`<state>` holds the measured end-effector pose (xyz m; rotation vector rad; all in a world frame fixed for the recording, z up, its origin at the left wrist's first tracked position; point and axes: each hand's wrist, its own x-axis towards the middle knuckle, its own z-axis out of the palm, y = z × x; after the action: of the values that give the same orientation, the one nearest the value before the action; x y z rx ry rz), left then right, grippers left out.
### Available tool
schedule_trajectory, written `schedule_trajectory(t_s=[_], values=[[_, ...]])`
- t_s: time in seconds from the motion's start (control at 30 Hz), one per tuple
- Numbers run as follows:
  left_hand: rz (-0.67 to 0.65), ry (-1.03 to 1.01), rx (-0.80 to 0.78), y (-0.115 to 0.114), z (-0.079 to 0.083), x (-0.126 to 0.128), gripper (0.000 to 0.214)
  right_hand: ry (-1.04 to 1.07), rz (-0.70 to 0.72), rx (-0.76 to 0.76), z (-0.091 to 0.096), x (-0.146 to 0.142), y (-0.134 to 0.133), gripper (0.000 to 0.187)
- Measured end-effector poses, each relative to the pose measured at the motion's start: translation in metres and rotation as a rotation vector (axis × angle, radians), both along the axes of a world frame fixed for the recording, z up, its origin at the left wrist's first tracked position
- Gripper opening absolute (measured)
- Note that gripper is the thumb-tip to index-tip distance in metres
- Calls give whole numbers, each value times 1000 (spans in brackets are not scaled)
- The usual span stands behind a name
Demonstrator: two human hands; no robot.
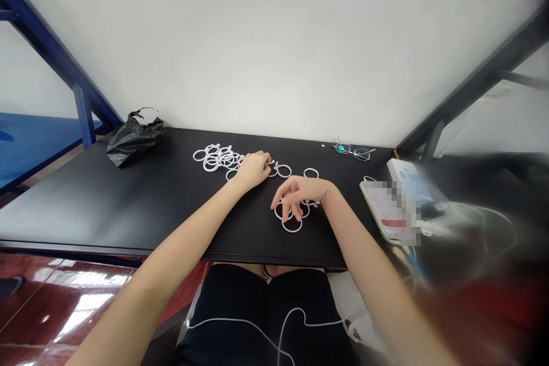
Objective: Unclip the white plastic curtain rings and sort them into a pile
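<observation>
White plastic rings lie scattered on a black table (128, 206). A pile of several rings (218, 158) sits at the back centre. My left hand (254, 169) rests beside that pile, fingers curled and pinching a ring (281, 170) at its right. My right hand (300, 193) hovers over a small cluster of rings (292, 218) nearer the front edge, its fingers spread and pointing down, touching them. A single ring (311, 172) lies just behind the right hand.
A crumpled black plastic bag (135, 137) lies at the table's back left. Glasses (354, 151) sit at the back right near the wall. A phone and white boxes (397, 206) occupy the right end. A white cable (274, 331) crosses my lap.
</observation>
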<state>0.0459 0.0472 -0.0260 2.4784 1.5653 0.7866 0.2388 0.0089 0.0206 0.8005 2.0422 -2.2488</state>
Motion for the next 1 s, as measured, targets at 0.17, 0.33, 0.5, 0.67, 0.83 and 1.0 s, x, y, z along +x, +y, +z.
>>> schedule_trajectory(t_s=[0.17, 0.33, 0.5, 0.67, 0.83, 1.0], values=[[-8, -365, -47, 4, 1, -1, 13, 45, -80, 31, -5, -5, -1, 43], [44, -810, -193, 12, 2, 0, 11, 163, -420, 164, -17, -13, 5, 39], [-6, -1220, -427, 14, 7, 2, 13, 310, -804, 184, -24, -17, 11, 33], [-67, -1271, -587, 10, 12, 2, 15, 382, -1160, 273, -21, -17, 15, 33], [-203, -1160, -657, 4, 12, 6, 13, 354, -1064, 410, -25, -21, 13, 37], [-225, -1151, -752, 1, 15, 7, 8, 317, -1107, 544, -34, -24, 15, 39]])
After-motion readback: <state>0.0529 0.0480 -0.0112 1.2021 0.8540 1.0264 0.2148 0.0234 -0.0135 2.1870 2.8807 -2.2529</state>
